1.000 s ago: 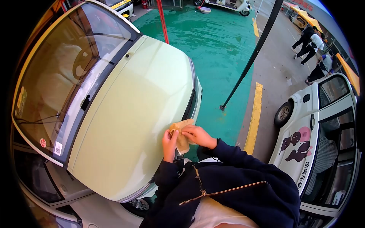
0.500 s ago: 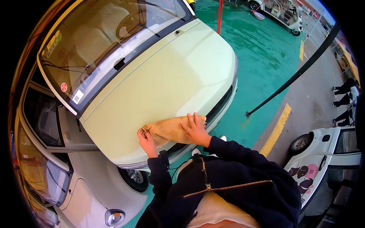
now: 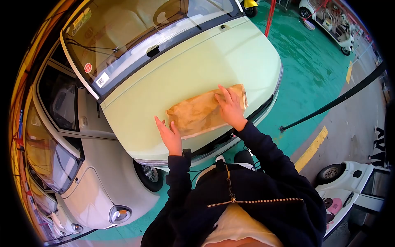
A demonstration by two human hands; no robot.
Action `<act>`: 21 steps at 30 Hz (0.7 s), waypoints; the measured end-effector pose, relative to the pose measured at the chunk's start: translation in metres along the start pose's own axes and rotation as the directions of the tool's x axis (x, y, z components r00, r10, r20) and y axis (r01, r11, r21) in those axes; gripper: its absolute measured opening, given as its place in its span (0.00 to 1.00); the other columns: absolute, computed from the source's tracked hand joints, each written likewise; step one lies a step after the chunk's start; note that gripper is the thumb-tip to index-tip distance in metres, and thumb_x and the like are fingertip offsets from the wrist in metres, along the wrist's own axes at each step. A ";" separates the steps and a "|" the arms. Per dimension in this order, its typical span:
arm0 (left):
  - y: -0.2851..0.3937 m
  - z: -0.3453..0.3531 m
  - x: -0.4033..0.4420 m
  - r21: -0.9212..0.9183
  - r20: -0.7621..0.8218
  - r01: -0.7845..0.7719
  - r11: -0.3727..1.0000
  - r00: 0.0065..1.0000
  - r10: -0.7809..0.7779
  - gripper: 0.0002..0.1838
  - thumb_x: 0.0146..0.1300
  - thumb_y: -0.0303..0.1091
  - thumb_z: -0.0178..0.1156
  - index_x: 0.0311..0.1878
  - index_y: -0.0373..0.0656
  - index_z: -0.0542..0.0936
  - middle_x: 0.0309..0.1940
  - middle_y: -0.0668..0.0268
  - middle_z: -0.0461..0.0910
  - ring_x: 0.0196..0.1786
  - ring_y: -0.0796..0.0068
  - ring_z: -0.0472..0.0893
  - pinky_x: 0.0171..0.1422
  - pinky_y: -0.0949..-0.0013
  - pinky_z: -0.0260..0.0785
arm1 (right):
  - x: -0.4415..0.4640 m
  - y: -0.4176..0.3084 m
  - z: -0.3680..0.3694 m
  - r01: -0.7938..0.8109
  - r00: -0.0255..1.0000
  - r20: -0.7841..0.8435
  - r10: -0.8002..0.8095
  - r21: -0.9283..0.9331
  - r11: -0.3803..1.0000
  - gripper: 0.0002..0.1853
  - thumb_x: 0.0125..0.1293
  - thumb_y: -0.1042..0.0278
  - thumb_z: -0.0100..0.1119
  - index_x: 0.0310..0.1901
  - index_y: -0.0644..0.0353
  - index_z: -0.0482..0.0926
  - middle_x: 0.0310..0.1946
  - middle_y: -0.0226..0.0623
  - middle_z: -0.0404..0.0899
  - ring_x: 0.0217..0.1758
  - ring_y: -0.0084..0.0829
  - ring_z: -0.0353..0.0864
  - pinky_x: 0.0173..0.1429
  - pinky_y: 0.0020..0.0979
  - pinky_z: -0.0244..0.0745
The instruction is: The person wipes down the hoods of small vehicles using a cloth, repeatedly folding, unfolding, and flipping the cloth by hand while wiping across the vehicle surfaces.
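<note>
At centre of frame: tan sheet point(image 3: 195, 113), spread on pale hood point(image 3: 173, 78), wrinkled on top, long axis rising toward the right. Material: cannot be told. Near right end of sheet: right hand point(image 3: 231, 109), palm down, fingers spread and slightly bent, touching upper face — no grasp visible. At left end of sheet: left hand point(image 3: 170, 138), fingers raised and parted from thumb, gripping nothing visible; thumb close to sheet edge, contact impossible to confirm. Around both wrists: sleeves of dark jacket point(image 3: 263, 218), filling lower centre of frame.

Above hood, toward upper left: windshield point(image 3: 135, 24), with round red sticker point(image 3: 88, 68) and white label point(image 3: 102, 80) at lower corner. At lower left: grey car point(image 3: 90, 185), with headlight point(image 3: 120, 214) and wheel point(image 3: 151, 177) visible. Across right of frame: black pole point(image 3: 333, 101), slanting down to foot on green floor point(image 3: 300, 82) — above yellow strip point(image 3: 312, 148). At lower right: white car point(image 3: 354, 179), partly cut off by dark border. At upper right: basin point(image 3: 309, 25), beside white cart point(image 3: 329, 22).
</note>
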State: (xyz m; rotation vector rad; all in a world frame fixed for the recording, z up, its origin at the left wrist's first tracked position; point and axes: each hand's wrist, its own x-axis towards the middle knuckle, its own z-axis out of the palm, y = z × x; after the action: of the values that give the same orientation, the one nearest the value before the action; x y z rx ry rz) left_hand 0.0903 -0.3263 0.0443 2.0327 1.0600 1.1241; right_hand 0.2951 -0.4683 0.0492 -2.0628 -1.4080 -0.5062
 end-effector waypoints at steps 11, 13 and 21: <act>-0.031 0.053 -0.057 0.547 0.347 -0.325 0.771 0.927 0.145 0.34 0.64 0.43 0.50 0.69 0.34 0.58 0.72 0.46 0.50 0.76 0.51 0.48 0.77 0.51 0.39 | -0.047 0.003 0.066 -0.058 0.965 0.251 0.071 -0.061 0.996 0.31 0.66 0.53 0.49 0.69 0.52 0.60 0.73 0.40 0.51 0.76 0.48 0.43 0.74 0.56 0.36; -0.030 0.051 -0.052 0.561 0.326 -0.281 0.778 0.940 0.105 0.34 0.64 0.43 0.50 0.69 0.34 0.59 0.72 0.46 0.50 0.76 0.51 0.48 0.77 0.52 0.39 | -0.041 0.005 0.070 -0.034 0.957 0.286 0.044 -0.039 0.999 0.31 0.67 0.52 0.48 0.70 0.51 0.59 0.73 0.40 0.49 0.77 0.48 0.42 0.74 0.57 0.34; -0.056 0.073 0.060 0.617 0.196 -0.261 0.743 0.965 0.176 0.35 0.66 0.48 0.47 0.70 0.35 0.58 0.72 0.48 0.49 0.76 0.54 0.48 0.76 0.52 0.39 | 0.100 0.028 0.132 0.171 0.891 0.437 -0.121 -0.076 0.982 0.34 0.69 0.41 0.39 0.73 0.45 0.52 0.76 0.35 0.40 0.78 0.49 0.34 0.72 0.63 0.29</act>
State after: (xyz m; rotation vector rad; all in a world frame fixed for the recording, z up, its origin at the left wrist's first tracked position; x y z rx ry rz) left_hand 0.1537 -0.2543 -0.0095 2.7903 1.2839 0.7727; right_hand 0.3556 -0.3189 0.0022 -2.2646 -1.8378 -0.1916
